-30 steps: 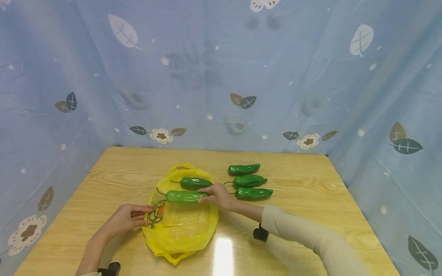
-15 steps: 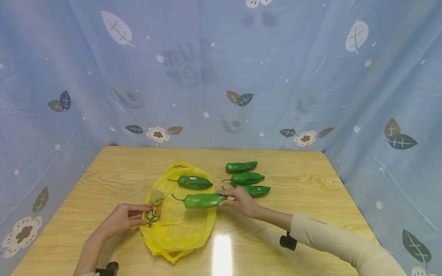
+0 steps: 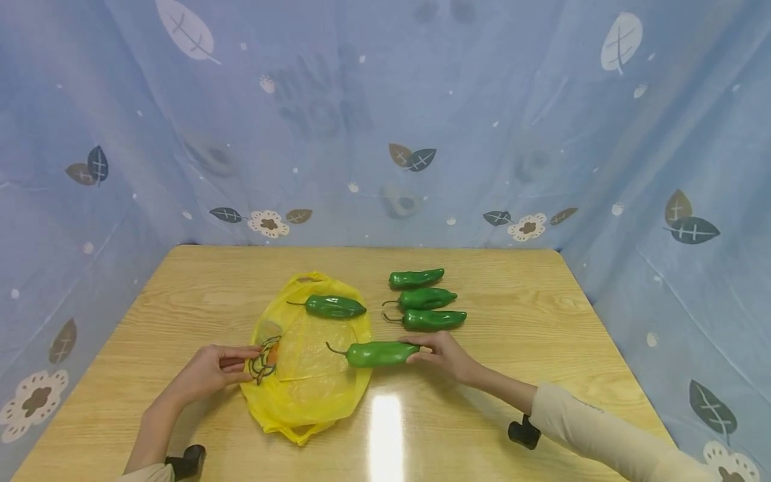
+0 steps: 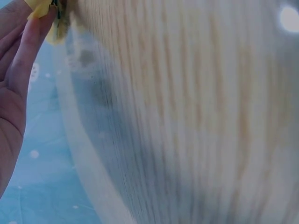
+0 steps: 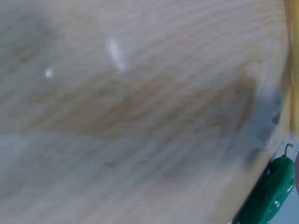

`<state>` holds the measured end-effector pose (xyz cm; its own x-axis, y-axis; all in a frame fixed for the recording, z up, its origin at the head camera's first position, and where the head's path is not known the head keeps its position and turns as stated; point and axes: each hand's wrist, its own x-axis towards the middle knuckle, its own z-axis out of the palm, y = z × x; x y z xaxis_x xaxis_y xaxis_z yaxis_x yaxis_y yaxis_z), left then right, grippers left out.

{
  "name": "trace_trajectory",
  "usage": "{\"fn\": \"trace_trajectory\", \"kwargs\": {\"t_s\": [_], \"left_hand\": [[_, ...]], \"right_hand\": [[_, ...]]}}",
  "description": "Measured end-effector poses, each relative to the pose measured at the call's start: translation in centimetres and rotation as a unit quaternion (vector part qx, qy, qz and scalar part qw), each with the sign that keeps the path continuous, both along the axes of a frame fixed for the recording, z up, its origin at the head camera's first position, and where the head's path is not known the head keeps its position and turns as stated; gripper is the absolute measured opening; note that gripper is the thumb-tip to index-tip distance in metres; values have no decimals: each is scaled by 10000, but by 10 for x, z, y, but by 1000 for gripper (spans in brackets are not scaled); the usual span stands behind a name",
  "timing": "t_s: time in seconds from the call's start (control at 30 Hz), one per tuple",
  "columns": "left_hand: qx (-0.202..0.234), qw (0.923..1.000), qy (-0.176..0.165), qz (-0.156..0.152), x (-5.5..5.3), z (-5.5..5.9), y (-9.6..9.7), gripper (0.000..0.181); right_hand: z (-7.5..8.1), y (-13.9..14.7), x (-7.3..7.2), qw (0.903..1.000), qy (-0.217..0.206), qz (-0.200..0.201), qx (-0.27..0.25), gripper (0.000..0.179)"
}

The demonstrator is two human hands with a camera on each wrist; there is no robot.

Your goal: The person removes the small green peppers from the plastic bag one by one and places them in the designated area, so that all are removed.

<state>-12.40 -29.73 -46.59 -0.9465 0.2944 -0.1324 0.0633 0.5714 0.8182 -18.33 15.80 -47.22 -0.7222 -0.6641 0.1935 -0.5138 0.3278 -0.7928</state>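
In the head view my left hand (image 3: 207, 375) pinches the left edge of a yellow plastic bag (image 3: 313, 402) that lies flattened on the table. A bit of yellow bag (image 4: 39, 9) shows at those fingertips in the left wrist view. My right hand (image 3: 446, 358) grips a long green pepper (image 3: 376, 354) by its pointed end. Its stem points left, and it overlaps the bag's right edge. Another green pepper (image 3: 334, 306) lies on the far part of the bag. The right wrist view shows a green pepper (image 5: 271, 196) at its lower right corner.
Right of the bag, on the wooden table (image 3: 512, 301), lie three more green peppers: a far one (image 3: 417, 279), a middle one (image 3: 427, 298) and a near one (image 3: 434, 320). A blue patterned curtain (image 3: 385, 120) surrounds the table's back and sides.
My right hand has carried its pepper rightward, away from the pepper on the bag and toward the bag's right edge. My left hand still pinches the bag. The head view has shifted slightly.
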Motion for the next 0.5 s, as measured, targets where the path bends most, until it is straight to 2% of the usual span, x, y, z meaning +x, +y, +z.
{"fn": "trace_trajectory", "kwargs": {"t_s": [0.37, 0.5], "left_hand": [[-36, 10000, -10, 39, -1, 0, 0, 46], [-55, 10000, -15, 57, -1, 0, 0, 47]], "right_hand": [[-5, 32, 12, 9992, -388, -43, 4, 42], [-4, 42, 16, 9993, -369, -31, -29, 41]]}}
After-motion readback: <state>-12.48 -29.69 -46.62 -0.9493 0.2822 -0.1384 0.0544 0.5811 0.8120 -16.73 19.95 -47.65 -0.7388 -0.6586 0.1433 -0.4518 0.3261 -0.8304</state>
